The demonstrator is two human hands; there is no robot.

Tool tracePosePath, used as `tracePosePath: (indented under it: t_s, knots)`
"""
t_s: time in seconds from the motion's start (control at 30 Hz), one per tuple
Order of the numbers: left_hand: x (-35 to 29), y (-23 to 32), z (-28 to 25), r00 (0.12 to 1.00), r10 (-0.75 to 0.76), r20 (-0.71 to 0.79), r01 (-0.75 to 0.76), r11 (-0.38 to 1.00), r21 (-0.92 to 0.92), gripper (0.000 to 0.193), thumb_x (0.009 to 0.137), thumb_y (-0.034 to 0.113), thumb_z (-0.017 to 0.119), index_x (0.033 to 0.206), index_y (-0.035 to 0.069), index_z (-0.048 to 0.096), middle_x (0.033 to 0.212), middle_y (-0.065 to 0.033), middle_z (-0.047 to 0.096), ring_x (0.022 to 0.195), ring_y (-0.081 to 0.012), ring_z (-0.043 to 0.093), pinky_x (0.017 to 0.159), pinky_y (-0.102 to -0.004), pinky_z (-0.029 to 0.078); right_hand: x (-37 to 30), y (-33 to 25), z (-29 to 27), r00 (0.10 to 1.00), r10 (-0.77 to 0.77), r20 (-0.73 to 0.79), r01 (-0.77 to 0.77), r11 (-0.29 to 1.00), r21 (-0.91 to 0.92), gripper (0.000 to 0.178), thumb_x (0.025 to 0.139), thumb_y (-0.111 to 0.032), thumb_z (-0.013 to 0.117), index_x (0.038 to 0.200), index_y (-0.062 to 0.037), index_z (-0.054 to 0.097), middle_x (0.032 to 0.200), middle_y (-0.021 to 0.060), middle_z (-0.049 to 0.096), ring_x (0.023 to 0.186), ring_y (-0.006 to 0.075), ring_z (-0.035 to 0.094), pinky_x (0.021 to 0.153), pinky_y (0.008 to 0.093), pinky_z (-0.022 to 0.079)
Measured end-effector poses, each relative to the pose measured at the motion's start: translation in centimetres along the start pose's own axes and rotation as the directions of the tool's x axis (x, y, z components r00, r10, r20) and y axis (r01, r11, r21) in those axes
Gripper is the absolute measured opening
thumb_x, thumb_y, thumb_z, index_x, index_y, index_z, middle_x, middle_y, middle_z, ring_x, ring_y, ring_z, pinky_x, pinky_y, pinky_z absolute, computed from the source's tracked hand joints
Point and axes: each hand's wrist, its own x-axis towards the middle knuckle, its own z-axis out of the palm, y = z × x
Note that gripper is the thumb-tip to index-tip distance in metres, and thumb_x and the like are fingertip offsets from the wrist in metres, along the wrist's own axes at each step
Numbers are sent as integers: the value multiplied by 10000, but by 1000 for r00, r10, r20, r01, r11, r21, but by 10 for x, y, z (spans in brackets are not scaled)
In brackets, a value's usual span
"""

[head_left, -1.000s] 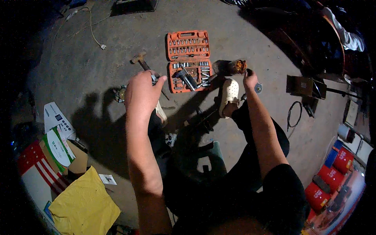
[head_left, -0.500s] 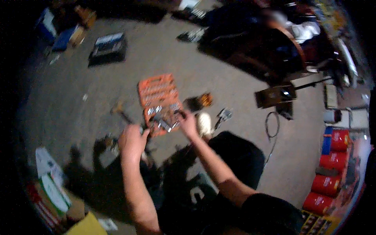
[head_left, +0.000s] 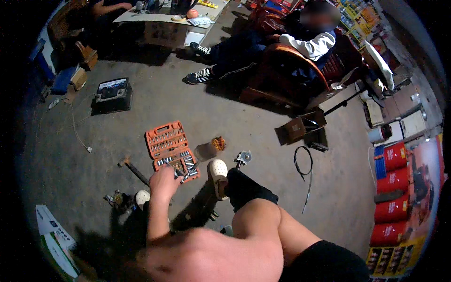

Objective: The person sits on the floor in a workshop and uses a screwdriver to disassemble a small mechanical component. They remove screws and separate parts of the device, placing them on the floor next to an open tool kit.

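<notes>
An orange socket set case (head_left: 165, 151) lies unfolded on the floor, with rows of silver sockets in both halves. My left hand (head_left: 164, 182) is at the near lower corner of the case, fingers bent downward and closed; whatever they grip is mostly hidden. Just left of that hand lies a hammer (head_left: 137, 174), its handle pointing toward my wrist. My right arm is folded back, and my right hand (head_left: 188, 251) looms large and blurred at the bottom, close to the camera. Its fingers cannot be made out.
Around the case are a yellow-orange round object (head_left: 218, 143), a metal part (head_left: 244, 158) and my pale clog (head_left: 218, 170). Farther out are a black battery (head_left: 112, 96), a cable loop (head_left: 297, 162), a long-handled brown dustpan (head_left: 300, 128), red buckets (head_left: 391, 183) and a seated person (head_left: 305, 44).
My right hand has left the case and come up close to the camera. My left hand has stayed near the case. The view has tilted up, showing more of the table and seated person.
</notes>
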Motion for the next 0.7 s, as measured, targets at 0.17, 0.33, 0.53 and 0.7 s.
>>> tracePosePath:
  t_s: [0.17,0.33,0.53,0.7]
  knots:
    - [7,13,7,1000,-1,28,-1,996,86,323,750,322,698,873,26,654,932,-154,632,862,-315,622,741,-418,510,-8,-25,-22,992,106,65,-84,959,-272,168,586,-197,616,593,-50,535,610,48,525,540,202,562,467,332,451]
    - [3,-14,3,998,-46,44,40,993,112,366,754,330,688,973,42,633,905,-158,643,869,-337,617,738,-442,495,-29,-3,-63,968,82,239,-71,996,-53,180,744,-188,619,836,-41,571,753,93,548,670,247,592,560,349,495]
    - [5,-12,15,995,63,-78,-100,687,-719,258,784,299,634,850,51,659,867,-120,657,818,-292,630,700,-394,496,-47,93,-49,908,418,33,-408,898,-165,200,822,-174,642,926,-7,606,794,147,619,712,308,610,647,356,488]
    - [40,-17,33,971,-128,202,136,-401,-906,188,854,142,483,792,-4,584,740,-20,558,722,-128,562,576,-267,445,-92,212,-17,872,337,-355,-466,793,-392,290,742,-159,679,958,-3,565,842,184,600,781,359,600,642,417,483]
